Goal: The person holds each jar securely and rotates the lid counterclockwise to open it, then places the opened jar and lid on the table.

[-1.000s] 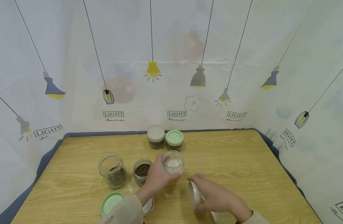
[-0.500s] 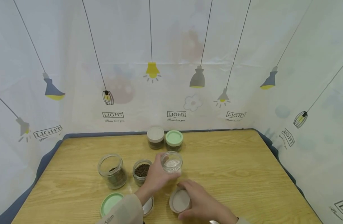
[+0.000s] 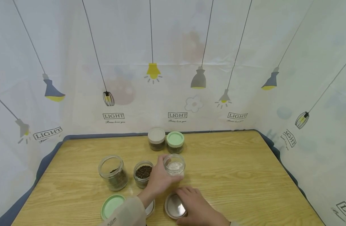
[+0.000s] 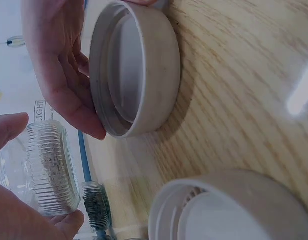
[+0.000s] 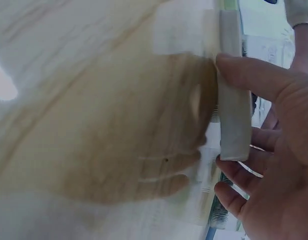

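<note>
Lid (image 3: pixel 175 207), round and pale, sits inner side up at the wooden tabletop (image 3: pixel 235 166), our right hand (image 3: pixel 197 207) gripping its rim between thumb and fingers. Our left hand (image 3: pixel 162 178) grasps an uncapped glass jar (image 3: pixel 177 172) holding white contents (image 3: pixel 174 165). From the right hand's grip, we find that jar ahead and to the left, directly beyond the lid.

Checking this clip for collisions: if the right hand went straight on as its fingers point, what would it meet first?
Probably the left hand, gripping a clear glass jar; the head view leaves unclear whether the right hand would pass beneath.
</note>
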The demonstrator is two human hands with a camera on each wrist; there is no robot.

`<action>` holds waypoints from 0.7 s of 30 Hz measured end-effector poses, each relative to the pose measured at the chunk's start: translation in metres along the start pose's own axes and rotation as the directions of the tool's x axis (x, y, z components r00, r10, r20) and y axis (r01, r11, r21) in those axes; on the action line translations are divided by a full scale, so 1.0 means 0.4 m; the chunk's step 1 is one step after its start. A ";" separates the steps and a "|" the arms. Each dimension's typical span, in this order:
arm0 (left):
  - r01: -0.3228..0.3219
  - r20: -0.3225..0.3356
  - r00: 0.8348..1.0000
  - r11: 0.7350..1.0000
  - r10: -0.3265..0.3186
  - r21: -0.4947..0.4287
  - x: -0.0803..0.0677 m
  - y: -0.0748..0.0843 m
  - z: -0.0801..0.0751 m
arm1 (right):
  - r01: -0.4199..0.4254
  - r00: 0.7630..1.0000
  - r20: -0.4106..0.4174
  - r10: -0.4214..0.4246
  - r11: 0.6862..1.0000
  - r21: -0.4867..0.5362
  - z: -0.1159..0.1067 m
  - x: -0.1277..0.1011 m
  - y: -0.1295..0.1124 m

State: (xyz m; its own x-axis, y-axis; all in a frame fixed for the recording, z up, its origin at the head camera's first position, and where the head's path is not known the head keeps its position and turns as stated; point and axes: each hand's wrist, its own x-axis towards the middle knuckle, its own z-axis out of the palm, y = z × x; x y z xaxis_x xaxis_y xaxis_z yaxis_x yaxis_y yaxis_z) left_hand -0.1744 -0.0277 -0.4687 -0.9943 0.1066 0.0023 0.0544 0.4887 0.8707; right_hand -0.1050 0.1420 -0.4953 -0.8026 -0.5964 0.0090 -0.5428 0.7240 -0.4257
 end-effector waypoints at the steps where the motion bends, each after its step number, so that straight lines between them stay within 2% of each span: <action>1: -0.004 -0.002 1.000 1.000 0.004 0.004 -0.001 0.000 0.001 | 0.006 1.000 -0.007 -0.007 1.000 -0.027 0.004 0.001 -0.001; 12: -0.005 -0.004 1.000 1.000 0.005 0.017 -0.005 -0.007 0.013 | 0.039 0.997 -0.066 -0.051 0.983 -0.177 0.015 -0.002 -0.006; 16: -0.002 -0.003 1.000 1.000 0.002 0.023 -0.008 -0.008 0.015 | 0.021 1.000 -0.019 -0.024 0.989 -0.149 -0.011 -0.006 -0.007; 21: 0.010 0.027 1.000 1.000 -0.010 0.000 -0.012 -0.014 0.018 | -0.016 0.998 0.065 0.021 0.997 -0.079 -0.074 -0.033 0.006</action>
State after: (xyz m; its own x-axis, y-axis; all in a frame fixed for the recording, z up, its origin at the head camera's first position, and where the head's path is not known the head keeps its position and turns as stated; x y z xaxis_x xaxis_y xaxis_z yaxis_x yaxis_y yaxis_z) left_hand -0.1694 -0.0246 -0.4772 -0.9920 0.1249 -0.0199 0.0442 0.4895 0.8709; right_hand -0.1032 0.1619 -0.4695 -0.7962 -0.6022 -0.0588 -0.5477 0.7586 -0.3528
